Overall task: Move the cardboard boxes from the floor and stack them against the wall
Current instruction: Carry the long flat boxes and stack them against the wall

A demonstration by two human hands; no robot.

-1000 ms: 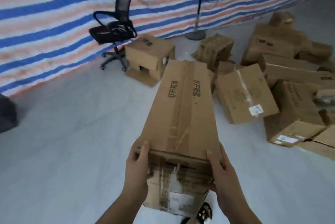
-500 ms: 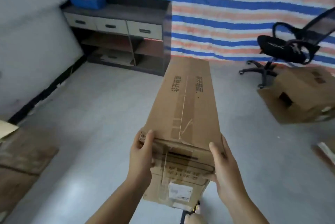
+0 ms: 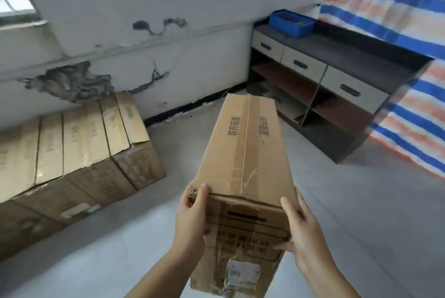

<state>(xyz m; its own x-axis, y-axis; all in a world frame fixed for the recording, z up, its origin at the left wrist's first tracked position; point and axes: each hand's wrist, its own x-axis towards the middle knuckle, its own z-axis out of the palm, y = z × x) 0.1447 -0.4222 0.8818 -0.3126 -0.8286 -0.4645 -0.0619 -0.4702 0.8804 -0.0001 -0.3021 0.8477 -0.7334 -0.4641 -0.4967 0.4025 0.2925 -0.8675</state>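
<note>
I hold a long brown cardboard box (image 3: 245,153) lengthwise in front of me, its taped top face up and its labelled end toward me. My left hand (image 3: 191,220) grips the near left corner and my right hand (image 3: 302,232) clasps the near right edge. At the left, a row of several cardboard boxes (image 3: 79,153) stands side by side against the cracked white wall (image 3: 144,32), with more boxes under them. The carried box is in the air, to the right of that stack and apart from it.
A dark cabinet (image 3: 337,95) with three drawers and open shelves stands in the right corner, with a blue bin (image 3: 291,23) on top. A striped tarp (image 3: 397,44) hangs behind it. Grey floor (image 3: 349,213) lies between me, the stack and the cabinet.
My view has swung left: the chair and the loose boxes have left the frame, and the wall with the stacked boxes has come in. Both hands keep their hold on the box.
</note>
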